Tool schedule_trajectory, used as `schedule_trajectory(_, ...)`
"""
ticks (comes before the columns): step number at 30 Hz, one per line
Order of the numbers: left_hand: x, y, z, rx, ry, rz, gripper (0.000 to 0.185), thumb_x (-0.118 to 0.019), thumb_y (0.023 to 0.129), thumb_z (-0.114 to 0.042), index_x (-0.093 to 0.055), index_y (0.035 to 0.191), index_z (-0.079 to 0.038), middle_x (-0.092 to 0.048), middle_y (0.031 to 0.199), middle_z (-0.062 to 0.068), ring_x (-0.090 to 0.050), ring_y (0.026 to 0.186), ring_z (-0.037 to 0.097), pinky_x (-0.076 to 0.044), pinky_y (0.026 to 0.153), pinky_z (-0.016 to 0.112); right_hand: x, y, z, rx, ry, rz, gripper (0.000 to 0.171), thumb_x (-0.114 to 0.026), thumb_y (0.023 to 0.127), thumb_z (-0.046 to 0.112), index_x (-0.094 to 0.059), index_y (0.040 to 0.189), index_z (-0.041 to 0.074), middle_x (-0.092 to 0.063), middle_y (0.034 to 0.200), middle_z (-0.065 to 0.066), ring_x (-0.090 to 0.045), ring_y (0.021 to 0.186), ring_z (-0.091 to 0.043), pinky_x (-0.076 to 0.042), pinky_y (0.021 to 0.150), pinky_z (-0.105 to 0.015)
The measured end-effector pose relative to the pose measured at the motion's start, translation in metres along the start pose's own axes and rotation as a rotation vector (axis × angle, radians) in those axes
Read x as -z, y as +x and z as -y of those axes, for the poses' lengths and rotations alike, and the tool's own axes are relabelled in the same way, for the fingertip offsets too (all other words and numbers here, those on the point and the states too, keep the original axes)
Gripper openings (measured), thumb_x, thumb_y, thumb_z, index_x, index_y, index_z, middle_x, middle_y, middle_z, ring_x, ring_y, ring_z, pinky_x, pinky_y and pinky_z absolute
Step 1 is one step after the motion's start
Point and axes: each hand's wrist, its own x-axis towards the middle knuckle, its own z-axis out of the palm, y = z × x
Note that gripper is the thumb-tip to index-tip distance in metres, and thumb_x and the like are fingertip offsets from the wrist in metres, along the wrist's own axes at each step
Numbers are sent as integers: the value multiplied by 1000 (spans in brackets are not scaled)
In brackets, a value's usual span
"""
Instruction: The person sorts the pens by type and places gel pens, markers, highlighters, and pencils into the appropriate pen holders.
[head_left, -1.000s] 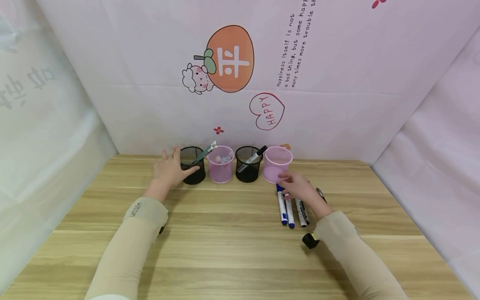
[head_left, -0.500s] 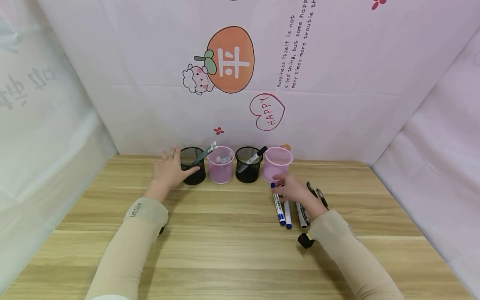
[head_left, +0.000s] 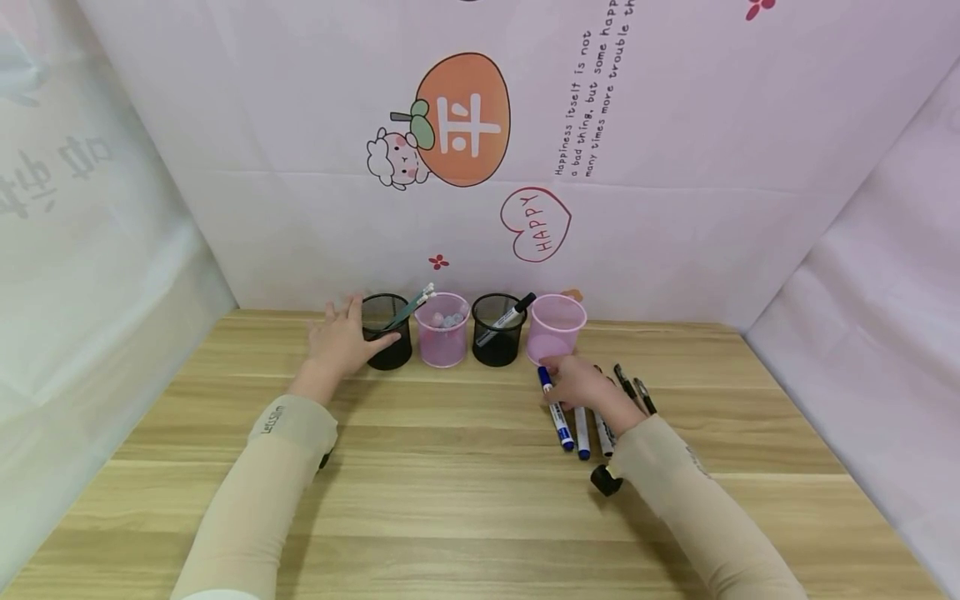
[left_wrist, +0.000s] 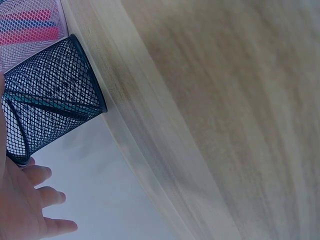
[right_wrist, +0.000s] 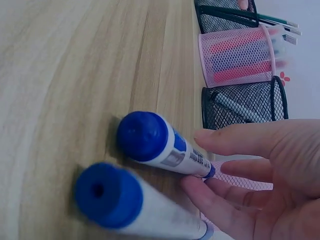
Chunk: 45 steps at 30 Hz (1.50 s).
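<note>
My left hand (head_left: 339,342) rests against the leftmost black mesh pen holder (head_left: 390,350), thumb across its front and fingers spread along its left side. Green pencils (head_left: 408,310) with white ends lean in that holder. In the right wrist view my right hand (right_wrist: 260,175) straddles a blue-capped whiteboard marker (right_wrist: 175,155) lying on the table; a finger touches its lower side and the thumb is close to its upper side. A second blue-ended marker (right_wrist: 150,210) lies alongside. The pink mesh holder (head_left: 557,329) stands just beyond the right hand.
Between the outer holders stand a pink holder (head_left: 442,346) with pink and blue items and a black holder (head_left: 495,346) with a black-capped marker (head_left: 513,312). A black marker (head_left: 603,435) and two black pens (head_left: 645,396) lie at the right. A white printed cloth (head_left: 337,225) hangs behind.
My right hand has shifted slightly left and down toward the nearest blue marker, which has turned and spread apart from the one beside it. The left hand stays put.
</note>
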Motion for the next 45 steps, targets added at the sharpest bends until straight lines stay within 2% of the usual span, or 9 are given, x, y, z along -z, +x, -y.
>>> schedule_trajectory(6, 0, 1, 0, 3, 4, 4, 108, -55, 94, -72, -13, 163, 0, -17, 167, 25, -9, 150, 54, -13, 111, 79, -2, 2, 2, -6, -36, 14, 73, -80, 86, 0, -44, 149, -10, -60, 116, -28, -68, 87, -31, -61, 61, -33)
schedule_trajectory(15, 0, 0, 0, 7, 11, 10, 110, -53, 93, -75, -13, 163, -1, -17, 167, 24, -10, 151, 53, -13, 111, 79, -3, 5, 4, -37, -24, 27, 71, -77, 87, -3, -44, 149, -9, -60, 116, -29, -68, 91, -34, -62, 62, -35)
schedule_trajectory(21, 1, 0, -1, 6, 18, 5, 109, -54, 93, -73, -13, 163, -1, -17, 167, 24, -10, 151, 53, -13, 111, 79, -2, 6, 3, -50, -25, 29, 67, -76, 86, -4, -47, 147, -8, -58, 125, -32, -68, 97, -39, -62, 62, -35)
schedule_trajectory(28, 1, 0, -1, 7, 1, 0, 106, -57, 94, -69, -13, 163, -1, -18, 167, 25, -10, 151, 54, -12, 111, 79, 0, 5, 3, -43, -52, 36, 66, -76, 85, -3, -47, 144, -7, -60, 123, -30, -69, 90, -34, -61, 60, -35)
schedule_trajectory(35, 1, -1, -1, 6, 2, 2, 108, -56, 94, -71, -13, 163, -1, -18, 167, 25, -11, 150, 54, -13, 111, 79, 5, 3, 3, -6, -12, 42, 66, -75, 86, -3, -44, 144, -7, -58, 122, -31, -68, 88, -34, -62, 60, -36)
schedule_trajectory(45, 2, -2, -2, 7, 3, 0, 107, -56, 94, -70, -14, 163, -1, -18, 166, 26, -11, 150, 54, -14, 110, 79, 17, -1, 7, 38, 63, 34, 66, -71, 90, -3, -39, 147, -5, -59, 110, -25, -66, 76, -30, -62, 63, -40)
